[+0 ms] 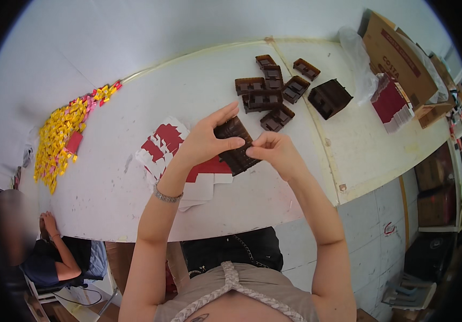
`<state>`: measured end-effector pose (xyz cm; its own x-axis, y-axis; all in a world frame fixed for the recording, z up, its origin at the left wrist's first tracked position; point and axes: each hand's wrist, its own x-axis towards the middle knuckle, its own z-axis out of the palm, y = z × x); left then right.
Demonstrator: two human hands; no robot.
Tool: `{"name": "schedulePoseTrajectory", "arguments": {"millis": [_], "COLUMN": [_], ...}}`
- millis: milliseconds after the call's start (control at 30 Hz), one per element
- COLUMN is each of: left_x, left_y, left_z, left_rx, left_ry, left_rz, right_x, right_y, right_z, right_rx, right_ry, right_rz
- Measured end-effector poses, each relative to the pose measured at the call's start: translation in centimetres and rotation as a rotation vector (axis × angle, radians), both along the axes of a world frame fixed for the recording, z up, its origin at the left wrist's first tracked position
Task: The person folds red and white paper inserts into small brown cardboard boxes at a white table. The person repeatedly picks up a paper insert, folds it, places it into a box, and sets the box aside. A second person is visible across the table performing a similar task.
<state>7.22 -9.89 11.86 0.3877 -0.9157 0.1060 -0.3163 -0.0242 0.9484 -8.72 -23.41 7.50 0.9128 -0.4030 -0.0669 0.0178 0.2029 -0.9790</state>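
Note:
Above the middle of the table I hold a dark brown plastic tray (236, 159), tilted. My left hand (201, 140) grips it from the left, thumb across the near face and fingers along its far end. At its right edge, my right hand (278, 153) pinches it between thumb and fingertips. It may be several nested trays; I cannot tell. Under my left wrist lie flat red and white cartons (204, 188), partly hidden by my hand and the tray. Just beyond my hands, several loose brown trays (263, 100) are scattered. To their right sits a thick block of stacked trays (330, 99).
A pile of small yellow, red and pink wrapped pieces (59, 137) lies at the left. At the right stand a large cardboard box (397, 53), a clear plastic bag (357, 59) and a dark red and white carton (392, 102). Another person's hands (49, 222) rest by the table's left edge.

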Motion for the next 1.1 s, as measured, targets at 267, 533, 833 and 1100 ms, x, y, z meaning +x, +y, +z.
{"name": "schedulePoseTrajectory", "arguments": {"millis": [267, 533, 833, 1100], "left_x": [0.3, 1.0, -0.1, -0.4], "left_y": [-0.1, 0.1, -1.4, -0.8], "left_z": [0.2, 0.1, 0.0, -0.1], "left_rx": [0.006, 0.092, 0.054, -0.034], "left_ry": [-0.018, 0.095, 0.054, 0.001], "left_rz": [0.103, 0.069, 0.176, 0.14], "right_x": [0.9, 0.5, 1.9, 0.7], "right_y": [-1.2, -2.6, 0.4, 1.9], "right_z": [-0.4, -1.6, -0.6, 0.2], "right_rx": [-0.119, 0.134, -0.733, -0.779], "right_ry": [-0.069, -0.214, -0.15, -0.091], "right_rz": [-0.313, -0.164, -0.414, -0.213]}}
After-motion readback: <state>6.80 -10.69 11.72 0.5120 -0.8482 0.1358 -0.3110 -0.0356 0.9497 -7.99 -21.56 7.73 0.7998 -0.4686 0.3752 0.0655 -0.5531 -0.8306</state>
